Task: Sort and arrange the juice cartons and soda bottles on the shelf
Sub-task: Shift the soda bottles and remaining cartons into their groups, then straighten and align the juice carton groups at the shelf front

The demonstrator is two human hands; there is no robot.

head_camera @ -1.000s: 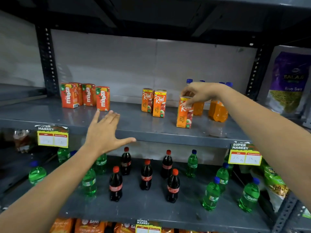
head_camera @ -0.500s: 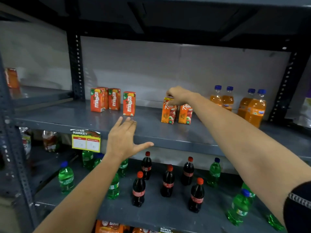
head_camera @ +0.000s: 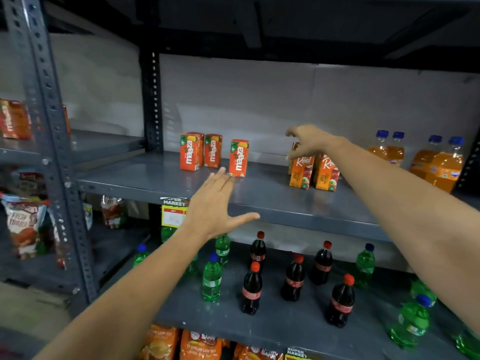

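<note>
On the upper grey shelf [head_camera: 272, 201] stand three red Maaza cartons [head_camera: 211, 155] at the left and orange Real cartons [head_camera: 313, 172] in the middle; a third Real carton is partly hidden behind my right hand. My right hand [head_camera: 309, 141] hovers just above the Real cartons with fingers spread, holding nothing. My left hand [head_camera: 217, 206] is flat and open over the shelf's front edge, fingertips near the rightmost Maaza carton [head_camera: 239, 158]. Orange soda bottles [head_camera: 439, 162] stand at the right. Cola bottles [head_camera: 293, 279] and green bottles [head_camera: 211, 279] are mixed on the lower shelf [head_camera: 291, 326].
A perforated steel upright [head_camera: 52, 152] separates a left bay holding snack packets [head_camera: 23, 224] and another Maaza carton [head_camera: 13, 120]. A price tag [head_camera: 173, 211] hangs on the shelf edge. Orange packets [head_camera: 197, 344] fill the bottom level.
My right hand set the third Real carton beside the other two and let go, now lifted above them. The view swung left, and my left hand moved nearer the Maaza cartons.
</note>
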